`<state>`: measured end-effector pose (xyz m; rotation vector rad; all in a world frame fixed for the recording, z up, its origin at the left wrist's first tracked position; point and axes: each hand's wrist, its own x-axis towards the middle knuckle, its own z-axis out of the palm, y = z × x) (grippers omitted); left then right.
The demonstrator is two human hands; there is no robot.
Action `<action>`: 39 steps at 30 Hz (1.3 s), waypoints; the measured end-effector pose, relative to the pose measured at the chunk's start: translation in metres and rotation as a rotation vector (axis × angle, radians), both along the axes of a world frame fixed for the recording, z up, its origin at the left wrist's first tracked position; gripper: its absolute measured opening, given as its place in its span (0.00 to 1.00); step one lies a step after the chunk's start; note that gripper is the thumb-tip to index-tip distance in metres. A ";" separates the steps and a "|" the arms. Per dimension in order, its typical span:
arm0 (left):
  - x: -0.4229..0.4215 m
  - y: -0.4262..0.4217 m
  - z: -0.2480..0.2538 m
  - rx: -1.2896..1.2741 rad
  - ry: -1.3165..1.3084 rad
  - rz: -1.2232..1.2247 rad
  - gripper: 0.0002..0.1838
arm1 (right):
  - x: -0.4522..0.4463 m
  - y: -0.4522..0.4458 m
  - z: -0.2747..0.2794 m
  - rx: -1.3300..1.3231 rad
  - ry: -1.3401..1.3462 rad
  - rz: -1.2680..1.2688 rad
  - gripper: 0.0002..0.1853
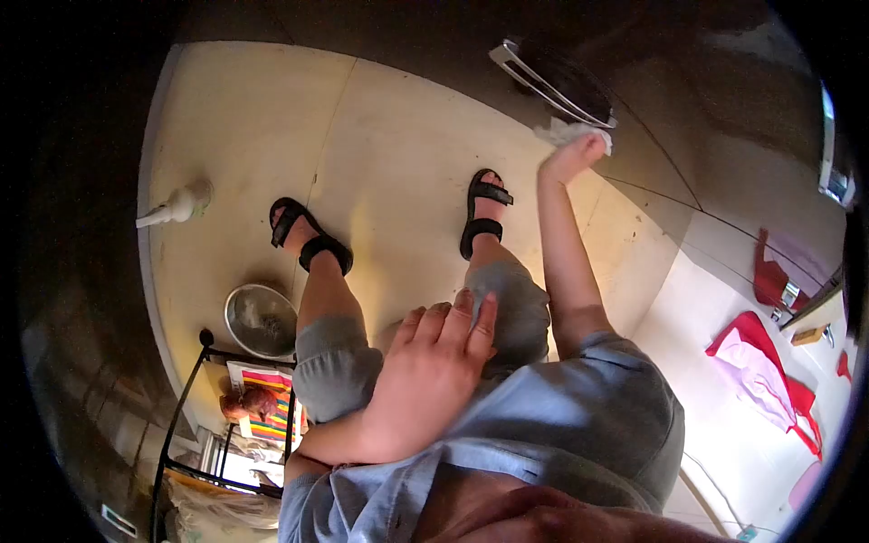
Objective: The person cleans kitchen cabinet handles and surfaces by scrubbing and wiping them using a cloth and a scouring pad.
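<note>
My right hand [577, 158] is stretched forward, its fingers closed on a crumpled white cloth [563, 133]; it could be thin cloth or paper. The cloth lies against a dark glossy cabinet front [647, 163], just below the end of a long silver handle [552, 89]. Bent across my body, my left hand [430, 376] rests near my right thigh with its fingers stretched out and nothing in it. Below are my grey trousers [335, 371] and black sandals [489, 195] on the pale tiled floor [398, 136].
To the left stand a white bottle [181, 203], a round metal bowl [261, 319] on the floor, and a black metal rack [186, 398] holding a striped colourful item [276, 385] and reddish-brown lumps [249, 404]. Red and pink fabric [756, 366] hangs at the right.
</note>
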<state>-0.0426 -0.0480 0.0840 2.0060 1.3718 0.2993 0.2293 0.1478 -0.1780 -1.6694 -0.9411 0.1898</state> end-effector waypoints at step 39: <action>-0.025 0.002 -0.011 -0.104 0.088 0.060 0.26 | -0.013 0.026 -0.039 -0.198 -0.426 0.744 0.07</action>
